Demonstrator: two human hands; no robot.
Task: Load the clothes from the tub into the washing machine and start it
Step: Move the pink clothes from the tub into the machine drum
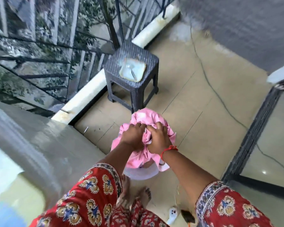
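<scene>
Balcony floor (195, 99), tiled, railing at left. Left hand (133, 136) & right hand (157, 140) both clamped on pink cloth (146, 117), bunched over white tub (138, 175); cloth's long axis runs toward/away from person, far end near dark stool (133, 69).
</scene>
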